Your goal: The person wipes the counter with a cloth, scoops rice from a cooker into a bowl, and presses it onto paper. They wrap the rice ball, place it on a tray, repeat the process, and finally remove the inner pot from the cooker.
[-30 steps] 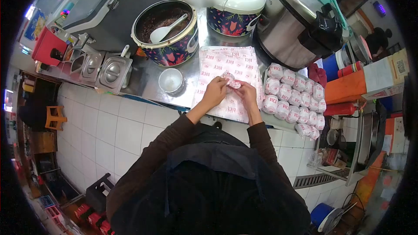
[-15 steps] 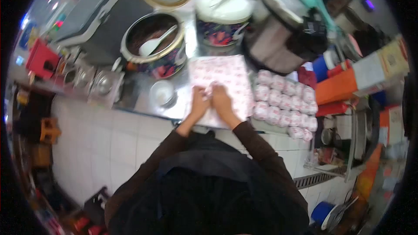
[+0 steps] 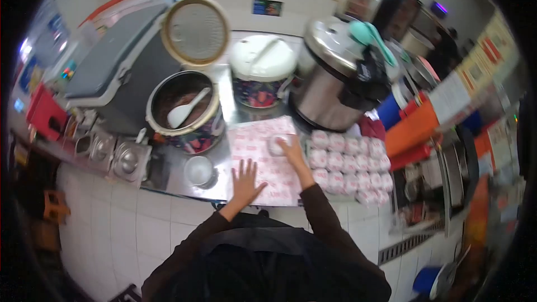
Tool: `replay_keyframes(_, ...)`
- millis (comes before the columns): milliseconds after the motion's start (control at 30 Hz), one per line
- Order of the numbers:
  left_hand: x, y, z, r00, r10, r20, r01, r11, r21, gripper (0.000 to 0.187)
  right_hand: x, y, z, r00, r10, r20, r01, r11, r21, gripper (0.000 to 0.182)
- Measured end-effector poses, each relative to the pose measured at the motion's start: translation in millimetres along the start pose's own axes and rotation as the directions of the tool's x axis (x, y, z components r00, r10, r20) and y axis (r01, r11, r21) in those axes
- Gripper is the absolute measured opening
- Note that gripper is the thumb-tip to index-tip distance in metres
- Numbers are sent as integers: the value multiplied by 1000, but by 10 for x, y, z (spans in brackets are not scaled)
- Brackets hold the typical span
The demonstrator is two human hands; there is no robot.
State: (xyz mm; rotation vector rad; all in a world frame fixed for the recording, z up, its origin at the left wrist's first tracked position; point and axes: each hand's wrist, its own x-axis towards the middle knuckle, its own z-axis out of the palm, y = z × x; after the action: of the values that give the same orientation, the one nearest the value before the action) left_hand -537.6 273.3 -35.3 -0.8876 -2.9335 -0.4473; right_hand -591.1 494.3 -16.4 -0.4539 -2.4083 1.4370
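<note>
My right hand (image 3: pixel 292 152) is closed around a round paper-wrapped parcel (image 3: pixel 276 145), near the right edge of the printed wrapping paper (image 3: pixel 260 182). With fingers spread, my left hand (image 3: pixel 245 183) rests flat on the lower left of that white sheet with its red print. Several similar wrapped parcels (image 3: pixel 351 163) sit in close rows just right of the paper. To the left of the sheet stands a small clear bowl (image 3: pixel 199 171).
Behind the bowl, an open pot (image 3: pixel 184 140) holds dark food and a white rice paddle (image 3: pixel 187 111). A lidded pot (image 3: pixel 263 72) and a large steel cooker (image 3: pixel 330 78) stand at the back. Metal containers (image 3: pixel 127 159) are at the left.
My hands, together on the paper before, have moved apart. The right has shifted rightward with the wrapped parcel; the left has opened flat. The camera view has tilted up.
</note>
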Motion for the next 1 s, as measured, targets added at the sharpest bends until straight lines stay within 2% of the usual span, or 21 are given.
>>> replay_keyframes(67,92,46,51,997,-54,-54,51,998,-47,86,-52,-248,-243,997,-39,-64,27,983,-182,60)
replay_keyframes(100,145,74,62,993,-83,-88,77,995,-68,86,-55,-277,-278,1000,23,-1,-23,1000,15,56)
replay_keyframes(167,274,124,19,984,-136,-118,121,985,-123,83,-51,-336,-352,981,145,126,-183,904,386,47)
replay_keyframes(200,295,121,-10,981,-148,-124,129,980,-152,79,-131,-511,-326,944,254,213,-325,589,740,40)
replay_keyframes(267,272,38,49,982,-172,-81,143,950,-279,70,-151,-344,-98,994,104,42,-112,882,459,36)
replay_keyframes(300,272,-16,59,983,-170,-64,138,928,-345,66,-171,-269,-12,1000,-7,-28,15,961,275,35)
replay_keyframes(333,207,-93,-144,984,-136,-117,71,894,-443,62,-244,-224,75,997,-47,-62,47,999,-3,35)
replay_keyframes(367,56,-207,-354,980,-106,-171,-1,847,-532,59,-364,-161,160,992,-96,-84,69,957,-281,35)
replay_keyframes(400,-62,-323,-657,968,-80,-236,-83,791,-606,56,-426,-139,219,983,-160,-92,87,841,-534,35)
replay_keyframes(433,-186,-415,-865,895,-128,-428,-55,919,-390,58,-415,-239,190,994,-81,-75,23,816,-578,39)
replay_keyframes(467,-267,-588,-938,864,-214,-456,60,942,-329,68,-377,-344,216,989,-105,-105,16,777,-629,42)
replay_keyframes(533,-321,-829,-1132,815,-417,-402,353,908,-227,79,-328,-521,261,976,-152,-156,-9,689,-724,49)
replay_keyframes(567,-338,-951,-1132,844,-418,-336,369,907,-204,82,-272,-619,293,972,-211,-106,84,730,-679,54)
replay_keyframes(667,-310,-1281,-1123,888,-433,-154,405,896,-183,89,-63,-1302,566,944,-331,-4,300,860,-412,49)
replay_keyframes(700,-307,-1353,-1161,887,-451,-101,425,881,-206,90,-28,-1620,679,917,-398,-13,372,869,-327,38)
replay_keyframes(733,-299,-1423,-1200,882,-468,-48,446,865,-231,91,26,-1888,765,884,-468,9,449,842,-298,35)
replay_keyframes(800,-389,-1629,-1319,862,-505,-50,490,853,-179,91,161,-2318,895,801,-597,55,591,771,-237,29)
replay_keyframes(867,-463,-1845,-1399,845,-530,-73,518,844,-135,89,407,-2641,988,702,-678,217,712,679,-182,23)
replay_keyframes(900,-478,-1932,-1407,849,-513,-126,506,858,-81,88,544,-2757,1062,641,-709,295,763,629,-145,20)
replay_keyframes(967,-476,-2053,-1401,851,-472,-232,491,871,27,86,837,-2907,1339,592,-711,381,801,570,-180,19)
replay_keyframes(1000,-460,-2064,-1474,862,-458,-215,461,886,-40,84,977,-2971,1495,530,-680,506,842,492,-220,19)
